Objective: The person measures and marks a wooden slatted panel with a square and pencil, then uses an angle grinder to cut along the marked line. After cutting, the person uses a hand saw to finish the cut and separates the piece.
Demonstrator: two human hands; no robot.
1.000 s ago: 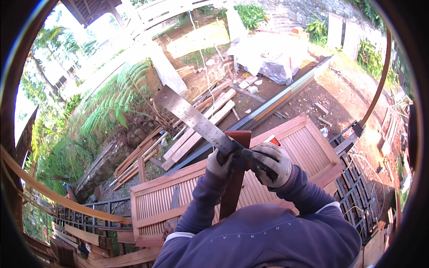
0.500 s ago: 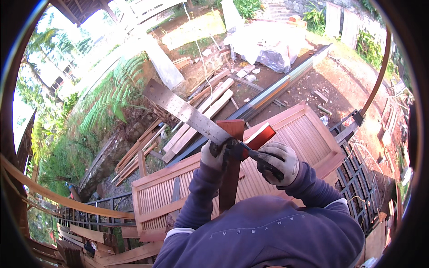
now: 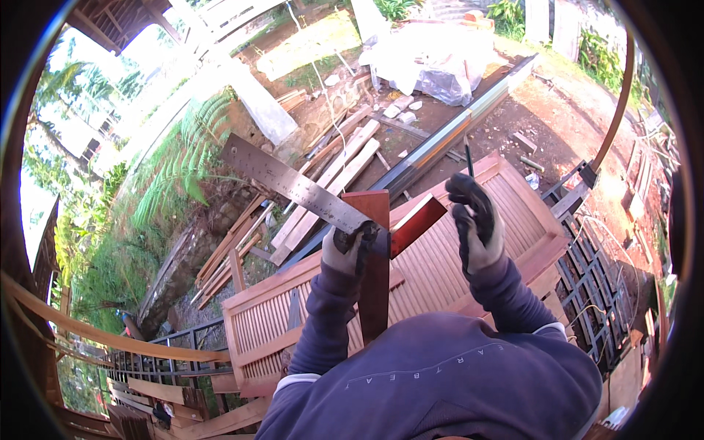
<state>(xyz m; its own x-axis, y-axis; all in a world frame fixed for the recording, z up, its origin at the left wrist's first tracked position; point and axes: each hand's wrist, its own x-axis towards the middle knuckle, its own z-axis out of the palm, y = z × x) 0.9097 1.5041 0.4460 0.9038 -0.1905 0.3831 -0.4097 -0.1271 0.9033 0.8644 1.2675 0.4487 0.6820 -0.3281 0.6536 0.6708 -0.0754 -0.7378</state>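
Steel, scratched and dotted with holes, jutted out to the upper left as the metal rule (image 3: pixel 293 187) sat with its near end against the red-brown board (image 3: pixel 375 293), and the gloved left hand (image 3: pixel 348 248) had it pinned there, fingers together and clamped over rule and board edge as one, presumably so that neither could slip against the other! That grip right at the rule's end left the long blade sticking out free over the ground, and the board stood in front of the chest, its near end running down to the sweatshirt (image 3: pixel 440 367), which perhaps helped to steady it; whether it touched the chest, I couldn't tell. Just beside it, to the right, a glossy red wooden piece (image 3: pixel 418 226) with a pale edge slanted away; joined or merely close, the view didn't show. And over on that side, the right hand (image 3: pixel 480 224) was up and well clear of the wood, thumb apart from the bent fingers, which seemed closed on a slim dark stick (image 3: pixel 470 156), its point upward, likely carried so to keep the tip off everything. Beneath it all lay the slatted panel (image 3: pixel 524 216), with pale planks (image 3: pixel 357 163) and a long dark beam (image 3: pixel 411 165) on the ground beyond
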